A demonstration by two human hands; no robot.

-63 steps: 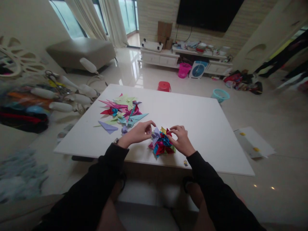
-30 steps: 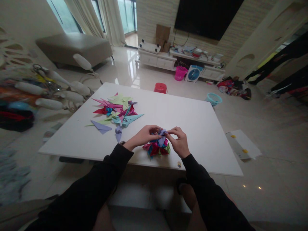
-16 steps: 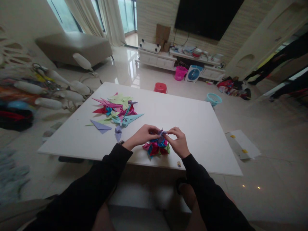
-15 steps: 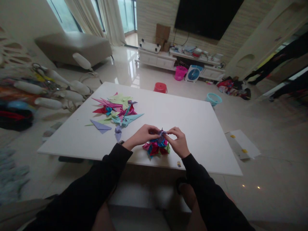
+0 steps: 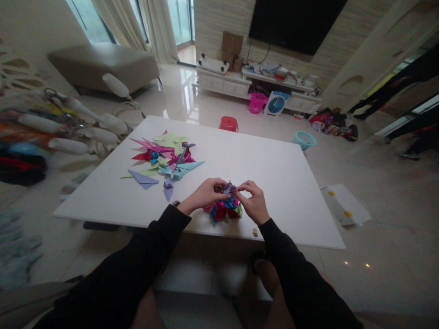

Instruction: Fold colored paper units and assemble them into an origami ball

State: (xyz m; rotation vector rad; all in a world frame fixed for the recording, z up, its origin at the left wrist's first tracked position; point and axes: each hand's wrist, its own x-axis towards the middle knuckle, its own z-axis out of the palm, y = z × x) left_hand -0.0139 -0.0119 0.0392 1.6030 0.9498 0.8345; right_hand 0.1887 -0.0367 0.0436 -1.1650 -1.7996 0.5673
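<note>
A many-coloured folded-paper ball (image 5: pixel 224 209) of red, blue, green and pink pieces rests on the white table (image 5: pixel 274 173) near its front edge. My left hand (image 5: pixel 205 194) and my right hand (image 5: pixel 254 201) meet over its top, both pinching a small lilac paper piece (image 5: pixel 228 188) against the ball. Both arms wear black sleeves.
A heap of loose coloured paper units (image 5: pixel 164 157) lies on the table's left half, with a lilac triangle (image 5: pixel 144 179) and a small lilac piece (image 5: pixel 168 187) nearer me. Scissors and white handles (image 5: pixel 78 123) clutter the left. Red (image 5: pixel 228 123), pink (image 5: pixel 257 101) and teal (image 5: pixel 304 139) tubs stand on the floor beyond.
My hands have closed in over the ball's top and the lilac piece now sits lower, pressed in among the other pieces. The view has shifted slightly.
</note>
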